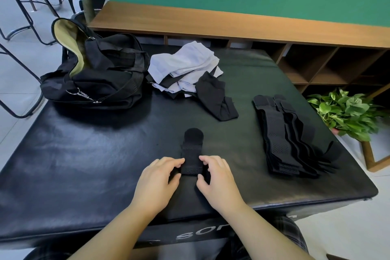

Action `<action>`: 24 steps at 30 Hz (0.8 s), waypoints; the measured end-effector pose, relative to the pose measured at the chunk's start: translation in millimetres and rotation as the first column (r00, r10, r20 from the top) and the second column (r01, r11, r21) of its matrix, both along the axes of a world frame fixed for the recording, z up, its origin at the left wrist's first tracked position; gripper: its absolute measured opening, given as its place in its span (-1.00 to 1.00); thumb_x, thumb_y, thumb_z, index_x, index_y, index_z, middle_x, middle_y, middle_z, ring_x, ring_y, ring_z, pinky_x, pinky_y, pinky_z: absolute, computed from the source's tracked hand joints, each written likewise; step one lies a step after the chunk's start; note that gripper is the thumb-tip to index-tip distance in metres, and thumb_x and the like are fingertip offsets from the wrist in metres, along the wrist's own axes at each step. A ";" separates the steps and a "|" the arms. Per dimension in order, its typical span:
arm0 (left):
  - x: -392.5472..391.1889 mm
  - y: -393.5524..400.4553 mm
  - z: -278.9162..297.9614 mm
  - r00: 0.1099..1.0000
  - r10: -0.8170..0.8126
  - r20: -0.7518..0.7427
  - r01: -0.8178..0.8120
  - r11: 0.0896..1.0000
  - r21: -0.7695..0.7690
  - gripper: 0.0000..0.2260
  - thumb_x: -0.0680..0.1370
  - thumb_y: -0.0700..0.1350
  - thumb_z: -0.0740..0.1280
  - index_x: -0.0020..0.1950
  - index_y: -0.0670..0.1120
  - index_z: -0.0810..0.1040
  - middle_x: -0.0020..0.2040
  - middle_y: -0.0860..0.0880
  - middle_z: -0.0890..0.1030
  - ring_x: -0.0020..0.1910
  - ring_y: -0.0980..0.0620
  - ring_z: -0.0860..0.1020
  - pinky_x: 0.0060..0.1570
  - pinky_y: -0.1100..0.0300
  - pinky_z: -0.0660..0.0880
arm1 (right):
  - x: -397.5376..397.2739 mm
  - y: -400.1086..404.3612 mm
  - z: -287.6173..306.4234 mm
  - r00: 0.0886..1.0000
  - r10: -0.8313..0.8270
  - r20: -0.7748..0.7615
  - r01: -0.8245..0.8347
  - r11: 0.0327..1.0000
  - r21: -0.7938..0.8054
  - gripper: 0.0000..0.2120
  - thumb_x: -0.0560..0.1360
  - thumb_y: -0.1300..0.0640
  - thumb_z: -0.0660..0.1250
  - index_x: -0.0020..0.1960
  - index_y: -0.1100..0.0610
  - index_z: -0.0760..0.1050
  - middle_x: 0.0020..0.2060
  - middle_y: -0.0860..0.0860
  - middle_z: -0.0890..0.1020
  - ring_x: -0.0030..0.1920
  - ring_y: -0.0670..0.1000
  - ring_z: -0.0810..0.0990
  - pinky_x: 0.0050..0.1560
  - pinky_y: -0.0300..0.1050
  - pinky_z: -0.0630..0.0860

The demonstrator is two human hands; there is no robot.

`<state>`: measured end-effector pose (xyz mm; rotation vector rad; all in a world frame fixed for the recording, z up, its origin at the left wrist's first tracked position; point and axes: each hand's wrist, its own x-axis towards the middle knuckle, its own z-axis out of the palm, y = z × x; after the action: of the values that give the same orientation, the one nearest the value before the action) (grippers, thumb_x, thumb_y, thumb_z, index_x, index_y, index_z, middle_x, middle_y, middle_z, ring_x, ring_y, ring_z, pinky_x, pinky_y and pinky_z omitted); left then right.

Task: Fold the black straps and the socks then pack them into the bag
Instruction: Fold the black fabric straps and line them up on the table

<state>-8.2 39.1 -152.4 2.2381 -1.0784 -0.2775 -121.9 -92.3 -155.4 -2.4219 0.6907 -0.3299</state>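
A black strap (192, 150) lies on the black mat (84, 154) near the front, its near end folded over. My left hand (158, 179) pinches the fold's left side and my right hand (217, 177) pinches its right side. A stack of several black straps (285, 135) lies flat to the right. White and black socks (185, 67) sit in a heap at the back, with a black sock (215, 97) trailing out of it. The black bag (99, 72) stands open at the back left, showing a tan lining.
A potted green plant (348, 112) stands off the mat's right edge. Wooden shelving (316, 65) runs behind the mat under a green wall. Metal chair legs (21, 17) stand on the floor at the left.
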 end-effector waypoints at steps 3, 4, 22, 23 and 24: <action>-0.6 2.4 0.0 0.999 -0.008 -0.049 0.006 1.000 -0.027 -0.65 0.54 -0.20 0.32 0.30 0.08 0.50 0.00 0.27 0.46 -0.13 0.30 0.40 -0.07 0.51 0.27 | -0.1 -1.2 3.6 0.999 0.034 -0.005 -0.034 0.999 0.014 -0.58 0.51 0.15 0.29 0.36 0.05 0.37 0.10 -0.20 0.38 0.10 -0.19 0.31 0.21 -0.35 0.28; -0.8 3.4 0.1 0.998 -0.008 -0.063 0.006 0.999 -0.035 -0.64 0.54 -0.22 0.31 0.30 0.08 0.50 0.00 0.26 0.46 -0.11 0.32 0.40 -0.07 0.54 0.27 | -0.1 -1.8 4.9 0.999 0.053 -0.012 -0.052 0.998 0.027 -0.57 0.50 0.16 0.29 0.37 0.05 0.36 0.09 -0.21 0.36 0.09 -0.20 0.30 0.22 -0.35 0.27; -1.4 20.1 -0.3 0.991 0.024 -0.135 -0.046 0.986 -0.163 -0.76 0.52 -0.11 0.38 0.17 0.10 0.58 0.05 0.35 0.48 0.10 0.29 0.43 0.06 0.45 0.33 | -0.4 0.7 7.1 0.989 0.079 0.124 -0.087 0.995 0.057 -0.81 0.52 0.11 0.35 0.13 0.05 0.56 0.01 -0.21 0.46 0.08 -0.21 0.44 0.07 -0.44 0.32; -1.3 18.8 0.6 0.989 0.047 -0.139 -0.071 0.982 -0.173 -0.77 0.52 -0.10 0.38 0.15 0.10 0.59 0.03 0.34 0.51 0.09 0.28 0.43 0.02 0.45 0.33 | 0.9 1.3 7.6 0.989 0.075 0.127 -0.083 0.995 0.060 -0.82 0.52 0.11 0.35 0.12 0.05 0.57 0.01 -0.22 0.48 0.08 -0.21 0.45 0.07 -0.45 0.32; -1.2 17.4 1.4 0.988 0.069 -0.140 -0.094 0.979 -0.181 -0.79 0.52 -0.10 0.38 0.14 0.10 0.60 0.00 0.33 0.53 0.07 0.27 0.44 0.00 0.43 0.35 | 2.5 1.6 8.2 0.990 0.069 0.124 -0.077 0.995 0.060 -0.83 0.53 0.10 0.33 0.12 0.04 0.57 0.01 -0.23 0.50 0.08 -0.22 0.45 0.06 -0.45 0.33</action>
<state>-9.4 56.5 -151.0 2.0597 -0.9010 -0.2745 -119.3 -90.7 -147.2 -2.3368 0.5489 -0.4155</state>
